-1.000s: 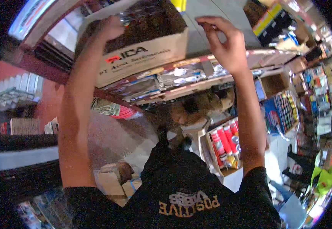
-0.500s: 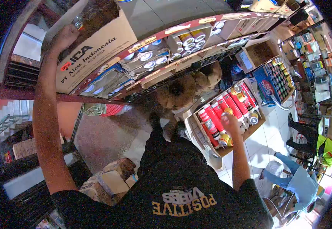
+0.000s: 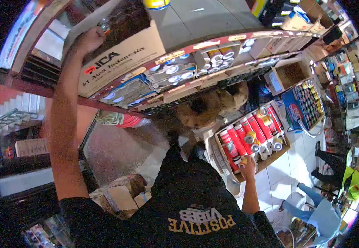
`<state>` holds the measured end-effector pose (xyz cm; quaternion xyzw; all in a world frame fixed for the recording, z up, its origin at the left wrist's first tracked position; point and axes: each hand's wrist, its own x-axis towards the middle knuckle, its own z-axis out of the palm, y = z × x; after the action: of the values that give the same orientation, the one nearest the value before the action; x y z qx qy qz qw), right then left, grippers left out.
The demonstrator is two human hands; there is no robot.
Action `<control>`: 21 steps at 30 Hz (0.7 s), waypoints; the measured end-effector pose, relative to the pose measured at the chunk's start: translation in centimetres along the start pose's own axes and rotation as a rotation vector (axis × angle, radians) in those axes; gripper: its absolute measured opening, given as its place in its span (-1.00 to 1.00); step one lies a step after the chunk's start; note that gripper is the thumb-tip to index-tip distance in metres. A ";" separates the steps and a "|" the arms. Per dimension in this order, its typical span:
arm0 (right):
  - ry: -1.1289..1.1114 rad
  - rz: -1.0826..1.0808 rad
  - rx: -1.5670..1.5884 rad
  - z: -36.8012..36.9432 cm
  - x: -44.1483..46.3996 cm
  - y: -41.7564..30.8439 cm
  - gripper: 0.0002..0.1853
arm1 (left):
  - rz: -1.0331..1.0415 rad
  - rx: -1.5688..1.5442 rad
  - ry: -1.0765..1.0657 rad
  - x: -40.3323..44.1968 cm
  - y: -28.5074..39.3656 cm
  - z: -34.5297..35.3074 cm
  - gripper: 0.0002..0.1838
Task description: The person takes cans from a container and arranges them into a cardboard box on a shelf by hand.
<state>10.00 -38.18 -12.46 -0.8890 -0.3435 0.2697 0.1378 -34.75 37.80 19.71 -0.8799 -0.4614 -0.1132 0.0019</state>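
Note:
My left hand (image 3: 92, 39) is up on the shelf, its fingers curled at the inside of an open cardboard box (image 3: 123, 58) with printed lettering. Clear containers (image 3: 112, 20) show dimly inside; what those fingers grip, if anything, is hidden. Lower right, my right hand (image 3: 249, 165) closes around a yellow-banded can (image 3: 243, 161) at the near edge of a carton (image 3: 262, 166). Red tubes (image 3: 238, 138) lie in rows in that carton. Loose yellow-and-silver cans (image 3: 252, 140) rest on top of them, beyond my right hand.
Shelves of cans (image 3: 218, 58) run along the front. A blue crate (image 3: 293, 109) of small cans stands beyond the carton. Cardboard boxes (image 3: 121, 194) sit by my left side. Two people are at right, one in a yellow vest (image 3: 355, 182).
My right hand has drawn back from over the red tubes to the carton's near edge. Yellow cans now lie where it was. The view has shifted; my left hand stays at the box.

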 end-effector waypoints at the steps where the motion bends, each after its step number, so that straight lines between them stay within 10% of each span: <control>1: 0.069 -0.082 0.065 0.0 -0.1 0.1 -0.50 | 0.040 0.001 -0.025 -1.1 2.3 -1.4 -0.80; 12: 0.045 -0.001 0.010 -5.3 2.8 -6.4 -0.53 | -0.086 0.023 -0.032 -3.2 9.2 -4.7 -0.77; 21: -0.081 -0.195 0.708 -9.5 7.7 -24.0 -0.62 | -0.082 -0.035 -0.027 -2.9 9.4 -4.3 -0.76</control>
<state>7.36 -16.02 2.61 -0.7381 -0.3171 0.3923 0.4480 -29.51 29.58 24.32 -0.8616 -0.4951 -0.1094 -0.0244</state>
